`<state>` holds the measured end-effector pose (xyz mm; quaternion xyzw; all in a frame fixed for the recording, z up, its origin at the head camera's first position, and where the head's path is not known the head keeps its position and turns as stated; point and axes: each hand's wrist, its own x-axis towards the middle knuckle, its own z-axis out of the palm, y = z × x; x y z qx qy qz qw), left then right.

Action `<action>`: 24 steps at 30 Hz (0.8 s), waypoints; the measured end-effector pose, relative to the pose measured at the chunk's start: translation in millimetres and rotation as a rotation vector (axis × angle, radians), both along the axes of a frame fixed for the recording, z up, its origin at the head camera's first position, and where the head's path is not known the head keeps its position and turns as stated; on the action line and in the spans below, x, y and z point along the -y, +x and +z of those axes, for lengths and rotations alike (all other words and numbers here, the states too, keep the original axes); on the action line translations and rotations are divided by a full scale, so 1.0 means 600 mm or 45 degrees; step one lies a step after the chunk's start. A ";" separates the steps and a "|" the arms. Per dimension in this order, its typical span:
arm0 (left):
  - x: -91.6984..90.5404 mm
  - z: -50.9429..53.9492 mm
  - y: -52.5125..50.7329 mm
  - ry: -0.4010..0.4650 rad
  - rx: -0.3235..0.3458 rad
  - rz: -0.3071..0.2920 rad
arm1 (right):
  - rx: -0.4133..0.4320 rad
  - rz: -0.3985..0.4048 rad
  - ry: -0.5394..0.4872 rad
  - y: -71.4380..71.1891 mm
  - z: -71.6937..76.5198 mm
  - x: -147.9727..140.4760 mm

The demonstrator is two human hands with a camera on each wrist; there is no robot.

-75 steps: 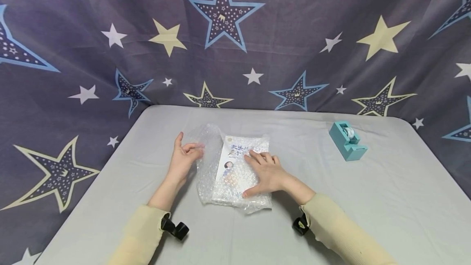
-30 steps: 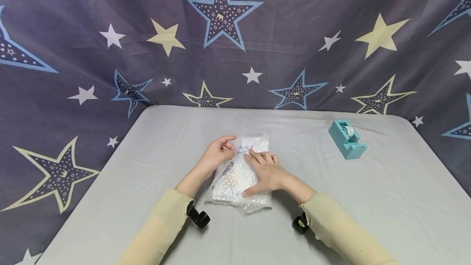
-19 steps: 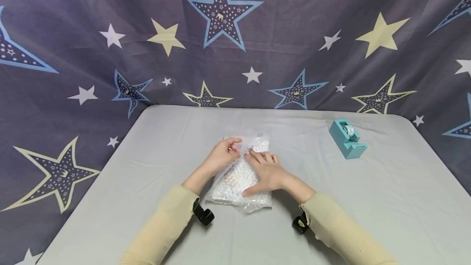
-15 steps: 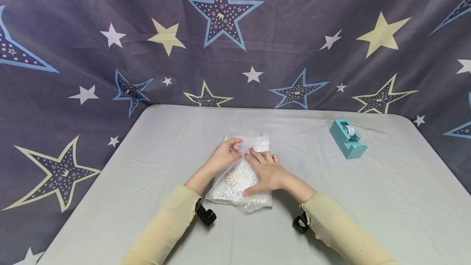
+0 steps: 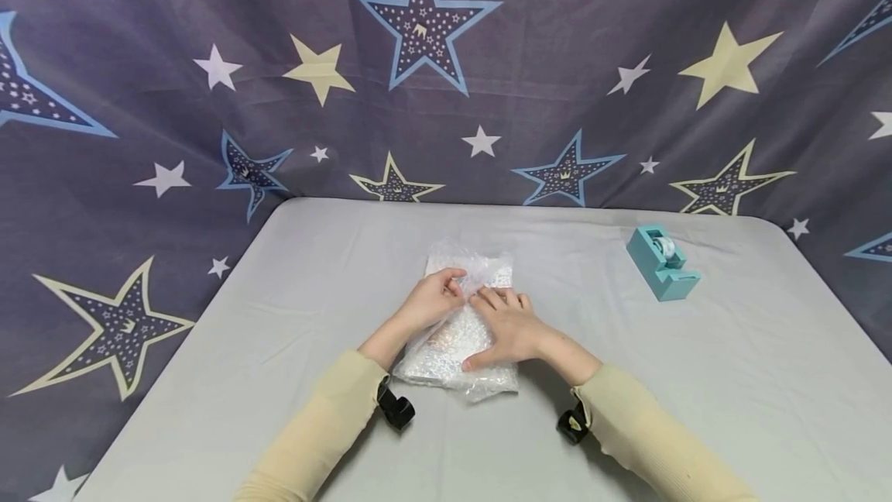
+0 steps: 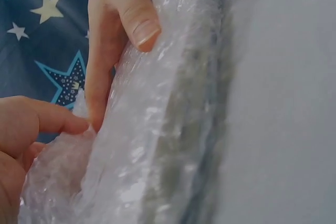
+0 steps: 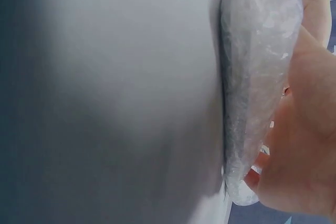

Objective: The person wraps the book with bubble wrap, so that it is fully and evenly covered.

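Observation:
A book in clear bubble wrap (image 5: pixel 453 355) lies flat on the table, its printed cover blurred under the layers. My left hand (image 5: pixel 433 302) pinches the wrap's left flap over the upper middle of the cover; in the left wrist view, the left hand's fingers (image 6: pixel 58 116) meet the film close to the right hand (image 6: pixel 107 35). My right hand (image 5: pixel 512 331) presses on the right side of the bundle with its fingers spread. In the right wrist view, the wrap (image 7: pixel 257 51) bulges along the book's edge beside the palm (image 7: pixel 304 166).
A teal tape dispenser (image 5: pixel 658 266) with a roll in it stands toward the table's back right. Pale grey cloth covers the table (image 5: pixel 293 277). Behind hangs a dark curtain (image 5: pixel 530 45) with stars. A black wrist camera is strapped to each sleeve.
The left hand has brought the bubble wrap's left flap rightward over the cover, then slid slightly farther right and nearer the body. The right hand has stayed in place on the book.

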<state>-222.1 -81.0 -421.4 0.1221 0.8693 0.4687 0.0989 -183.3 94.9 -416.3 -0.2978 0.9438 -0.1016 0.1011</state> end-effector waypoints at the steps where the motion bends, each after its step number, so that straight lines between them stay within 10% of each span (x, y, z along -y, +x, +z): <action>1: 0.001 0.001 0.000 -0.008 0.009 -0.010 | -0.003 0.003 -0.010 0.000 0.000 0.000; 10: 0.003 0.009 -0.006 -0.046 0.040 -0.081 | 0.006 0.023 -0.166 -0.002 0.002 -0.017; 24: -0.011 0.012 0.000 -0.381 -0.227 -0.142 | 0.038 0.013 -0.503 -0.004 -0.002 -0.043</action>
